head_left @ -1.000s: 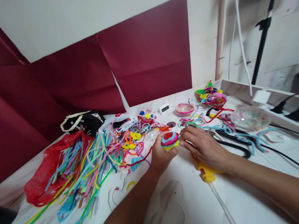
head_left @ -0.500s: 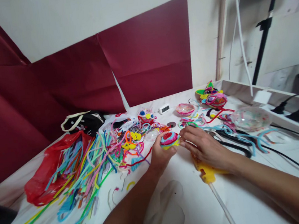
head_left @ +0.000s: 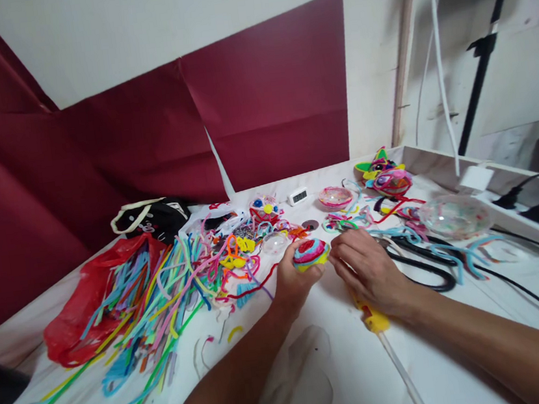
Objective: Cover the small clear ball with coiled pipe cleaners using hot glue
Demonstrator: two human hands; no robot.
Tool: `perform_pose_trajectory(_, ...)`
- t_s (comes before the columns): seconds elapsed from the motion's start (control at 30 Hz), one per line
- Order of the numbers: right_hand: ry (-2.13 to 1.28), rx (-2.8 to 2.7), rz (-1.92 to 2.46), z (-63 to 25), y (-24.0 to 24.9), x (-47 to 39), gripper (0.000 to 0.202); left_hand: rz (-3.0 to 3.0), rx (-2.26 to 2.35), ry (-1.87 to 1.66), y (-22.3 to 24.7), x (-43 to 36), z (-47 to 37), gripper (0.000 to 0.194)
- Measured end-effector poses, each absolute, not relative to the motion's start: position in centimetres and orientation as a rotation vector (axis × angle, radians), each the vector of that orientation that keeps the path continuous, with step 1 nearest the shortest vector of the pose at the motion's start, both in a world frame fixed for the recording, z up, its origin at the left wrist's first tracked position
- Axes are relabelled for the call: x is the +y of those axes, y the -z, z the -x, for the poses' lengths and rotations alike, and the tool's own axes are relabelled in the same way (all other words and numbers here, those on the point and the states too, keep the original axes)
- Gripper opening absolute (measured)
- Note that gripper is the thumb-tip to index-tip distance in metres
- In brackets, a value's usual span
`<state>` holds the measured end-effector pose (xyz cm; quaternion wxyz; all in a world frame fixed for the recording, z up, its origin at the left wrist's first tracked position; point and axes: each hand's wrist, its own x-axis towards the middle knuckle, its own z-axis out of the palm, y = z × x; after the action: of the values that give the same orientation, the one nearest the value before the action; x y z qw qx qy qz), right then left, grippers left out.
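My left hand is wrapped round a small rounded piece covered in red, pink, light blue and yellow fuzzy strips. Just right of it, my right hand has its fingers bent together close to the piece's right edge; whether anything small is between the fingertips cannot be made out. Beneath my right hand lies a yellow glue gun, partly covered by the hand, with a pale stick trailing toward the front. A dark red strip runs left from my left hand.
Many coloured pipe cleaners spill from a red bag at the left. Clear bowls, a decorated figure, black-handled scissors and cables stand or lie at the right. A small white clock sits behind.
My right hand has drawn slightly away from the rounded piece, leaving a small gap. The view has shifted a little.
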<state>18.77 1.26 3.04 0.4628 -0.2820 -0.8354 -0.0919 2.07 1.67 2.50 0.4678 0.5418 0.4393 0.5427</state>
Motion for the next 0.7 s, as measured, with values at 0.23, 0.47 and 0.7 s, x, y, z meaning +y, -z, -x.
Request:
perform_pose_trajectory(0.23,0.142,-1.945,0.721,-18.4,-2.2,1.4,0.012,-1.323,1.128,-1.354,-2.5,1.9,-2.0,0.055)
perform_pose_trajectory(0.47,0.280,-2.119,0.619,-19.7,-3.0,2.1,0.008,-1.333,1.145,-1.338,-2.2,2.3,-1.8,0.054)
perform_pose_trajectory(0.7,0.654,-2.294,0.534,-20.5,-4.1,2.0,0.022,-1.359,1.159,-1.324,-2.1,2.2,-1.8,0.050)
